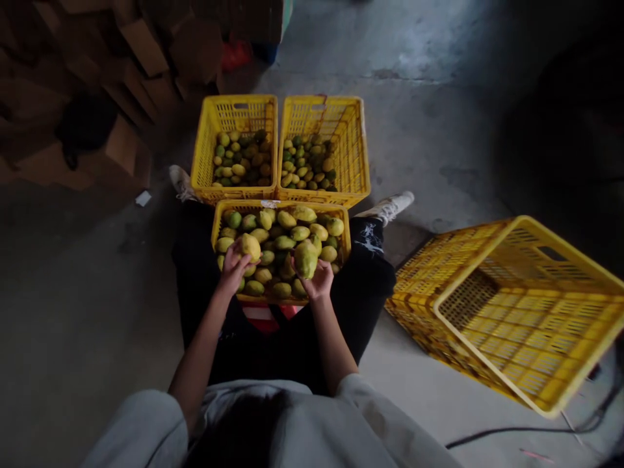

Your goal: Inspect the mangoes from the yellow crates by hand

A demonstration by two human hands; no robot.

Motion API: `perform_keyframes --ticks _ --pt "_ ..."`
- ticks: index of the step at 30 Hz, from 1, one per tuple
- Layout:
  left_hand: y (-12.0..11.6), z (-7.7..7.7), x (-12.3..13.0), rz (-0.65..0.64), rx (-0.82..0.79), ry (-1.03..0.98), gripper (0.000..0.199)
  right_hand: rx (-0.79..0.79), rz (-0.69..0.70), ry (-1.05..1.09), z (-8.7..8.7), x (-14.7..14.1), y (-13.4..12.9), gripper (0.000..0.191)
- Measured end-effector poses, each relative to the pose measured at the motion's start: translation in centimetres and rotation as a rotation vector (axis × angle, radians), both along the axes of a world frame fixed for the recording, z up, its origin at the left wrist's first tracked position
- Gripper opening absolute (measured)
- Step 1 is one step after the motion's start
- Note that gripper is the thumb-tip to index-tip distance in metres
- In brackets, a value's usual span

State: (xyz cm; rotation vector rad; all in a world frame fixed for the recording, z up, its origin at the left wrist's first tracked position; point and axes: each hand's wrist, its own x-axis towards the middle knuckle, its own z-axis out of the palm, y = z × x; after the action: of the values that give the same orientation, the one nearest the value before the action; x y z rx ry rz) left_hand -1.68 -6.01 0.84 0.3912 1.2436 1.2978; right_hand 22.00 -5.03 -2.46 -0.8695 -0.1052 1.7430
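Observation:
My left hand is closed around a yellow mango above the left side of the near yellow crate. In my right hand rests a greener mango, larger and lumpy in outline, with the fingers curled round it. Both fruits are raised over the near crate, which stands between my knees and is filled with mangoes in mixed green and yellow. Behind it, two deeper yellow crates stand side by side, the left crate and the right crate, each with smaller-looking fruits at the bottom.
A stack of nested yellow crates lies tilted on the floor at right, its top one open towards me. A dark cable runs below it. Cardboard boxes are heaped at upper left, with a black item on one.

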Motion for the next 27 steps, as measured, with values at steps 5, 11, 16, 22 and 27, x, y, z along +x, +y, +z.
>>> perform_keyframes --ticks 5,11,16,22,27 --pt "-2.7 -0.2 0.6 0.045 -0.121 -0.239 0.036 -0.034 0.021 -0.004 0.5 -1.7 -0.2 0.040" --pt "-1.6 -0.9 1.3 0.056 -0.261 -0.371 0.017 -0.101 0.029 -0.009 -1.1 -1.7 -0.4 0.038" --pt "-0.4 -1.1 1.2 0.092 -0.324 -0.396 0.025 -0.106 0.046 -0.075 -2.3 -1.5 -0.4 0.036" --pt "-0.5 -1.6 0.9 0.111 -0.282 -0.321 0.027 -0.190 0.061 0.047 -2.5 -1.9 -0.1 0.056" --pt "-0.6 -1.0 1.0 0.122 -0.312 -0.350 0.036 -0.221 0.110 0.138 -2.1 -1.2 0.1 0.048"
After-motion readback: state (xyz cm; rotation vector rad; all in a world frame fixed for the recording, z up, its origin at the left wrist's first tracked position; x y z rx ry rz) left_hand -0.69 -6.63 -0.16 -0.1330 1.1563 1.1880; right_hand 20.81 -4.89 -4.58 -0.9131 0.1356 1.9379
